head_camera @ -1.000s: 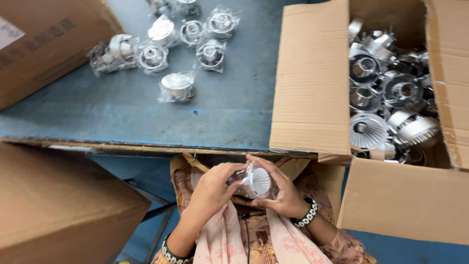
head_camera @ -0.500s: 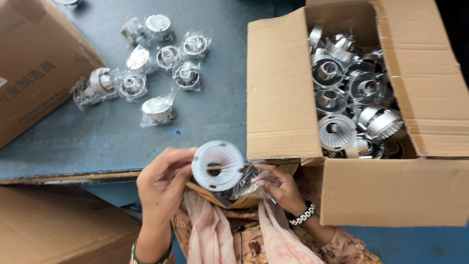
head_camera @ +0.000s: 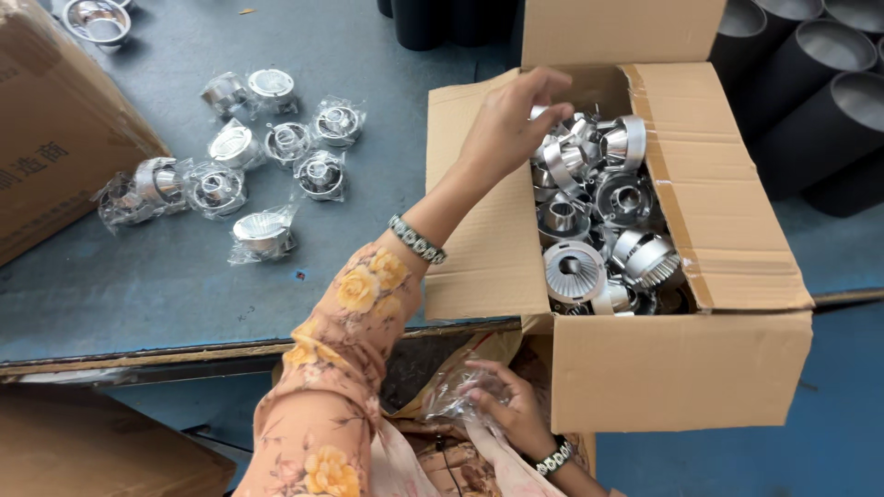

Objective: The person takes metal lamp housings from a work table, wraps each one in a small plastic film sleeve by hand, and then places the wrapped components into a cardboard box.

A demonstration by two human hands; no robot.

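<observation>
Left hand (head_camera: 508, 120) is up over the open cardboard box (head_camera: 681, 368), fingers curled down onto the silver metal parts (head_camera: 599, 221) heaped just beneath them; whether they've gripped one, I can't tell. Box flaps stand close on either side of those fingers. Right hand (head_camera: 502, 410) is low by the lap, fingers pinching a clear plastic bag (head_camera: 453, 391). Out left of the reaching fingers, nine bagged parts (head_camera: 262, 235) lie scattered on the blue-grey table (head_camera: 138, 294), with bare room around them.
</observation>
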